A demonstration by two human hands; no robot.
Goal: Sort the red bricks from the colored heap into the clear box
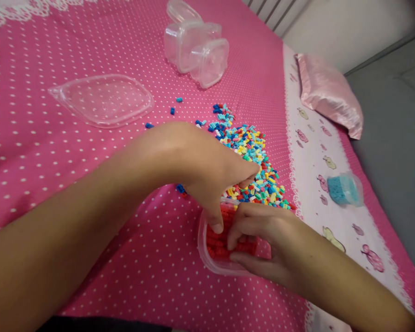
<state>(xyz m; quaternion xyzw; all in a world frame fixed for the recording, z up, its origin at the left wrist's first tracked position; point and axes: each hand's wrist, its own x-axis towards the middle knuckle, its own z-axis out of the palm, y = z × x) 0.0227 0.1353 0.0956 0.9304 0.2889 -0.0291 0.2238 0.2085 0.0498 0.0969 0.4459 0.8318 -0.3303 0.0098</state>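
Note:
A clear plastic container (203, 251) stands on the bed, with small red toy bricks (216, 242) inside it. The fingers of my right hand (266, 230) dip into it, thumb and fingertips closed around some of the red bricks. My left hand (204, 170) reaches over the far rim; its thumb points down inside the container, apart from the other fingers. Those fingers stretch over a pile of mixed small bricks (245, 140) in blue, yellow, red, green and white. Part of the pile is hidden behind my left hand.
Several clear containers (190, 46) lie together at the back. A clear lid (107, 101) rests at the left on the pink dotted bedsheet (152, 286). Loose blue bricks (172, 111) are scattered nearby. At the right are a container of light-blue bricks (339, 190) and a pink pillow (332, 94).

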